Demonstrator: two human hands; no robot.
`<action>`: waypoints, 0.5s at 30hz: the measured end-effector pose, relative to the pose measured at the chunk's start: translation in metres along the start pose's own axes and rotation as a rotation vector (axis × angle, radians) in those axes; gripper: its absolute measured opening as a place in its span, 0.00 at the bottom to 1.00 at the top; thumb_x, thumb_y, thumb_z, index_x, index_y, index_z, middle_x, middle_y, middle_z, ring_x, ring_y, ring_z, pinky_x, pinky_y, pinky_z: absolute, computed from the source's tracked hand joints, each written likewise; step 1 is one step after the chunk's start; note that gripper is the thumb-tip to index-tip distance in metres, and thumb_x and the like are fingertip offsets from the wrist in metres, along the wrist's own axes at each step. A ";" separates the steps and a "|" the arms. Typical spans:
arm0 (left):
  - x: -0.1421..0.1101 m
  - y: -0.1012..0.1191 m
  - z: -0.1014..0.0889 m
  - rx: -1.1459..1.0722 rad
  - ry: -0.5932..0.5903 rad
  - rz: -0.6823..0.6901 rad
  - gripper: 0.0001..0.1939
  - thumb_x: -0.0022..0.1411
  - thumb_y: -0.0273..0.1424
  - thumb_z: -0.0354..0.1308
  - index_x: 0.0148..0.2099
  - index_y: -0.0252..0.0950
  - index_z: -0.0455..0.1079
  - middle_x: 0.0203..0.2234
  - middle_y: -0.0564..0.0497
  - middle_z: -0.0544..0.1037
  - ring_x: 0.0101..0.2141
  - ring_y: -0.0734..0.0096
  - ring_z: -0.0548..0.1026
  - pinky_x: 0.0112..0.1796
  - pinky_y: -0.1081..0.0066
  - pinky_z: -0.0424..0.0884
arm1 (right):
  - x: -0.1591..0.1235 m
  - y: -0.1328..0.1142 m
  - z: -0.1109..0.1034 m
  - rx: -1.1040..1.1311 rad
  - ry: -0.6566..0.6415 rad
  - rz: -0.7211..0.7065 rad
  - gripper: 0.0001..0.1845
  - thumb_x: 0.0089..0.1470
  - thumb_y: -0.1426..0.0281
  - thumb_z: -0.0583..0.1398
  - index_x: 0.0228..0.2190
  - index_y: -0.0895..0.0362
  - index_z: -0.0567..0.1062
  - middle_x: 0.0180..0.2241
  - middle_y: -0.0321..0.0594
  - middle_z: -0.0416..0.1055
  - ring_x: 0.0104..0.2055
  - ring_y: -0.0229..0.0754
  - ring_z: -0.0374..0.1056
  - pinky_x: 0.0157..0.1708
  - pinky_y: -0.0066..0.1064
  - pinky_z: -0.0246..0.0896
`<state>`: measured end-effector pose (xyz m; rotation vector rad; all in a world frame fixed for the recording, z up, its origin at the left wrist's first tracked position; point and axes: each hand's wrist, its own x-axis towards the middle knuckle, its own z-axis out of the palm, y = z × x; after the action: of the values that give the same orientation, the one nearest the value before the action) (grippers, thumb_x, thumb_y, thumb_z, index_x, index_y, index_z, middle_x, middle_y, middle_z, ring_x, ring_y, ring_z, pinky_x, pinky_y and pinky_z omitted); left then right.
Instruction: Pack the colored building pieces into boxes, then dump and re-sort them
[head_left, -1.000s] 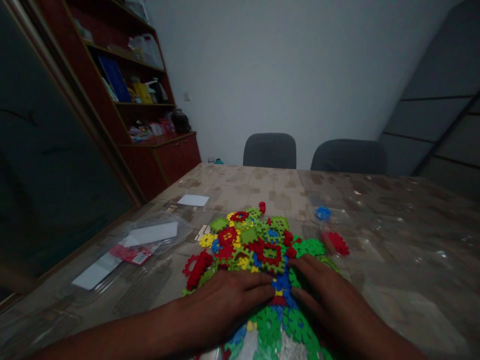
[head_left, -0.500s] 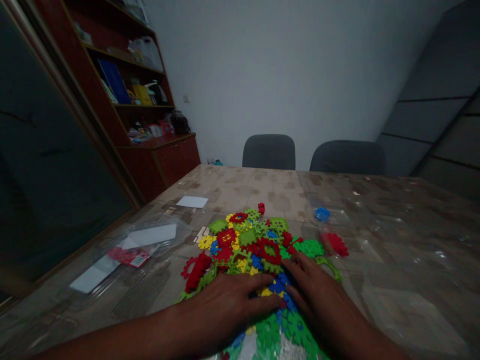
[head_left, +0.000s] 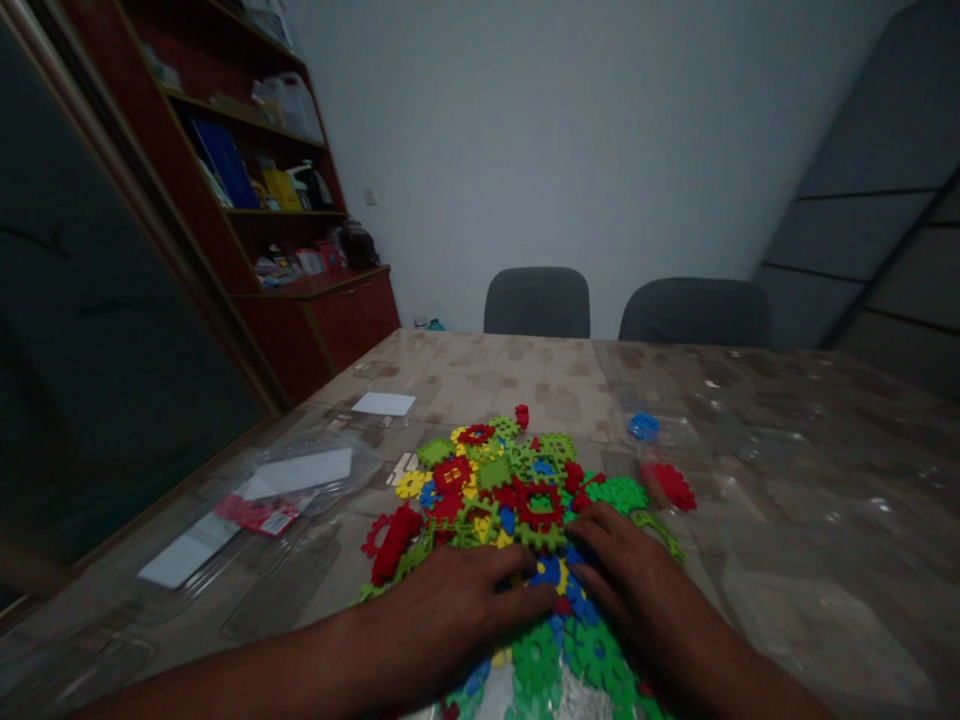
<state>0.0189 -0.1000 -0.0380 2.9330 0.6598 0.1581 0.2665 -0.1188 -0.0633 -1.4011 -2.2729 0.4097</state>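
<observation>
A heap of plastic interlocking building pieces (head_left: 493, 475) in red, yellow, blue and two greens spreads across the table. My left hand (head_left: 457, 610) lies over the near left part of it, thumb and forefinger apart. From the right, my right hand (head_left: 630, 560) rests on the heap with its fingers stretched forward. Blue pieces (head_left: 551, 572) and a few yellow ones show in the gap between the hands. Just beyond my fingertips is a red square frame piece (head_left: 541, 503). Dark green gear-shaped pieces (head_left: 536, 655) lie nearer me. Both palms are hidden from view.
Flat clear packaging with white cards (head_left: 300, 472) and a red label (head_left: 266, 513) lies left on the patterned table (head_left: 517, 370). A blue piece (head_left: 643, 426) and a red gear piece (head_left: 675, 487) sit apart at right. Two grey chairs (head_left: 537, 300) stand behind.
My left hand has drawn back slightly to the left, so the gap between the hands is a little wider. Some pieces between them have shifted slightly.
</observation>
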 end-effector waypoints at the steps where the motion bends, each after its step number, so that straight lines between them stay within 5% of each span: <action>1: 0.000 0.000 0.000 0.007 -0.006 -0.005 0.21 0.70 0.28 0.54 0.63 0.44 0.58 0.47 0.48 0.75 0.38 0.63 0.76 0.34 0.70 0.73 | 0.000 -0.001 0.000 0.009 -0.007 0.004 0.15 0.62 0.73 0.54 0.48 0.55 0.74 0.50 0.49 0.72 0.51 0.48 0.70 0.50 0.42 0.68; 7: 0.003 0.003 -0.003 0.026 -0.029 -0.045 0.20 0.68 0.26 0.57 0.60 0.39 0.60 0.45 0.47 0.74 0.34 0.64 0.76 0.32 0.69 0.74 | 0.000 -0.001 -0.003 0.008 0.024 0.033 0.18 0.59 0.73 0.58 0.51 0.56 0.73 0.52 0.51 0.71 0.52 0.50 0.70 0.50 0.43 0.68; 12: 0.002 0.001 0.001 -0.014 0.044 -0.024 0.15 0.71 0.26 0.53 0.58 0.40 0.61 0.53 0.47 0.74 0.44 0.62 0.77 0.40 0.67 0.75 | 0.001 -0.002 -0.005 0.033 0.034 0.003 0.12 0.61 0.73 0.58 0.45 0.53 0.76 0.46 0.45 0.76 0.47 0.47 0.73 0.47 0.41 0.70; 15: 0.002 -0.002 0.007 -0.018 0.051 -0.020 0.14 0.70 0.25 0.52 0.56 0.39 0.62 0.47 0.48 0.76 0.40 0.64 0.77 0.37 0.69 0.75 | 0.003 -0.003 -0.005 0.030 0.051 -0.005 0.11 0.62 0.72 0.57 0.44 0.54 0.77 0.44 0.46 0.76 0.44 0.46 0.73 0.45 0.41 0.70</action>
<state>0.0205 -0.0986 -0.0446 2.9127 0.6904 0.2363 0.2655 -0.1174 -0.0571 -1.3754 -2.2201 0.4003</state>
